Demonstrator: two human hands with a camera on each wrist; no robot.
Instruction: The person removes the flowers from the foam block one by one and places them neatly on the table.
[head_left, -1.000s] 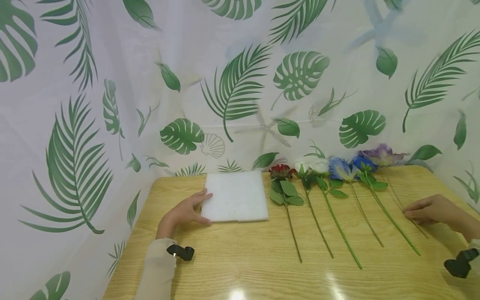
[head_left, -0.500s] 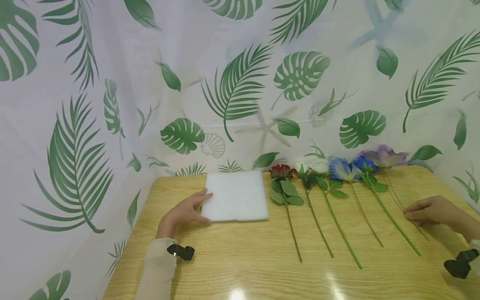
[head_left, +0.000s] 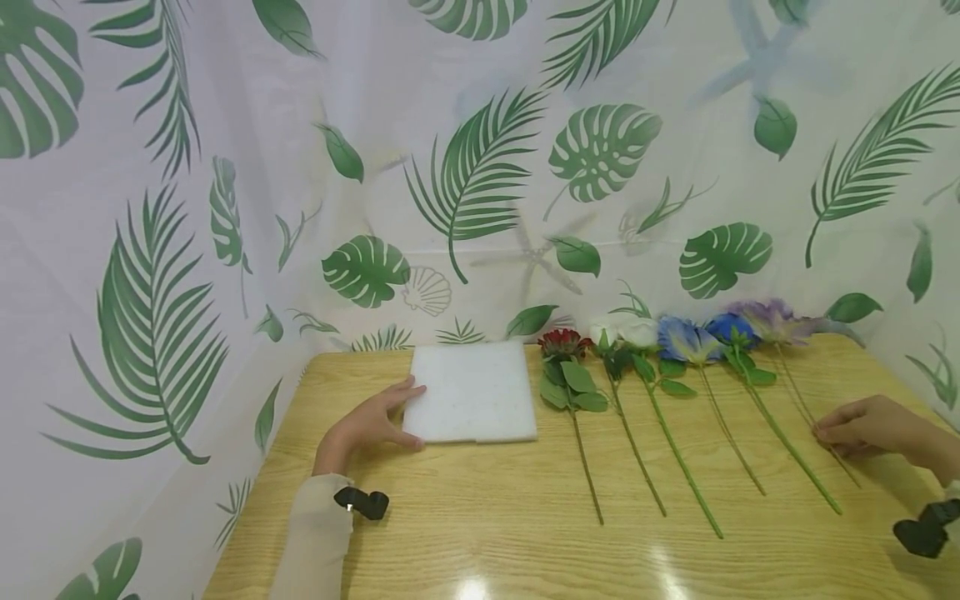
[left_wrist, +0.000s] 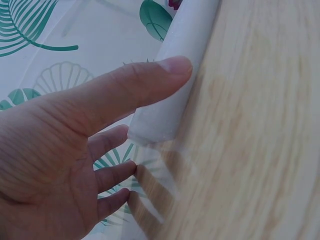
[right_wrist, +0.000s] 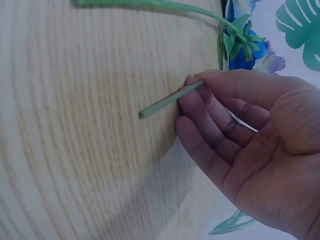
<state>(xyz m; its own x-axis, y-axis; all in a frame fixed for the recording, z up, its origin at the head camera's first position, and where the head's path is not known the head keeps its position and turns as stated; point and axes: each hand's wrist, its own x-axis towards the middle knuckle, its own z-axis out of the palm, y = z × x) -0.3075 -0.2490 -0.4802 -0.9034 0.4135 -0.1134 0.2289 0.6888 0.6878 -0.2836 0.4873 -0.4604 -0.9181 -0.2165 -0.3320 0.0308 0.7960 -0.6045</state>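
At the left of the table, my left hand (head_left: 367, 429) touches the corner of a white foam block (head_left: 472, 392). In the left wrist view its thumb (left_wrist: 175, 67) lies along the block's front edge, with the other fingers spread at the side. My right hand (head_left: 873, 427) pinches the thin stem of a purple artificial flower (head_left: 772, 321) between thumb and fingertips. The lower end of that stem (right_wrist: 167, 101) sticks out past the fingers in the right wrist view. The flower's head lies at the back edge of the table.
Between the hands lie a red flower (head_left: 562, 343), white flowers (head_left: 633, 332), a pale blue flower (head_left: 684, 340) and a deep blue flower (head_left: 731, 331), stems toward the front. A leaf-printed curtain (head_left: 480, 183) hangs behind the wooden table (head_left: 487, 517).
The purple flower has shifted slightly toward the front of the table, its head now lower beside the deep blue flower. My right hand has moved slightly right and nearer; my left hand stays put.
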